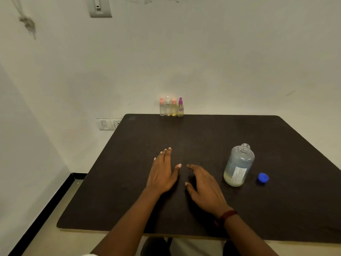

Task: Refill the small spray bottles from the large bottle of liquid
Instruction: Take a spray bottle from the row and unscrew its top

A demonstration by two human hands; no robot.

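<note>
Dark table [114,200]; both hands empty, centre frame.
The left hand [162,174] is held flat, fingers straight, together; four small spray bottles [171,108] are lined up upper centre, far edge; right hand [204,189] is loosely curved; large bottle [239,166], uncapped, stands right, blue cap [263,177] just beside.

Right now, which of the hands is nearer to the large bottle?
Right. The right hand is just to the left of the large bottle, not touching it; the left hand lies farther left, beyond the right hand.
</note>
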